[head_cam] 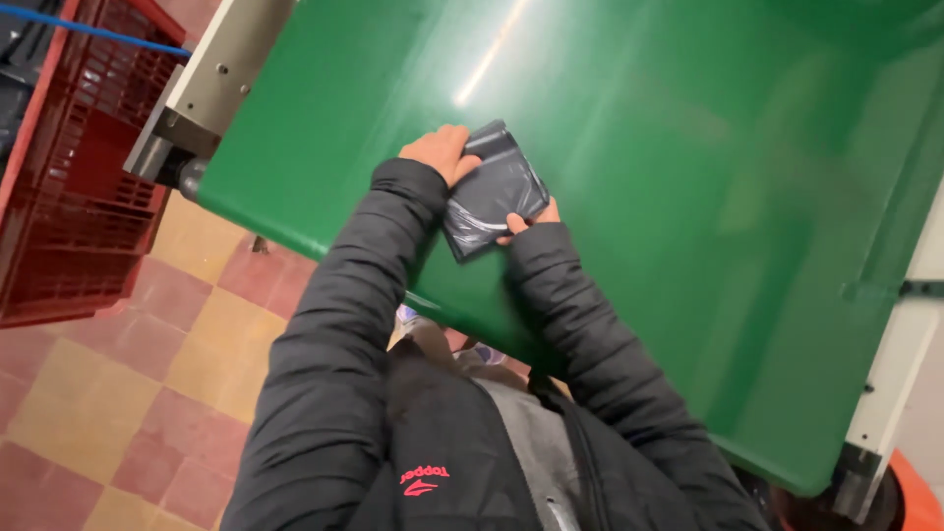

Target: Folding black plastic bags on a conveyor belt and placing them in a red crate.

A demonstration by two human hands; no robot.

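Green counter (688,147): broad, glossy, sloping. Red plastic crate (69,187): far left, on the chequered floor (118,393). Dark grey plastic parcel (492,189): flat, squarish, wrinkled, shiny, on the counter near its left edge, between both hands. Left hand (440,149): fingers closed on its far-left corner. Right hand (531,218): fingers pinching its near-right edge.

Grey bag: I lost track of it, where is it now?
In the head view, the grey bag lies on the green belt, centre-left, held between the left hand and right hand.

A parcel (492,189) lies on the belt (688,197), crate (74,167) to its left.
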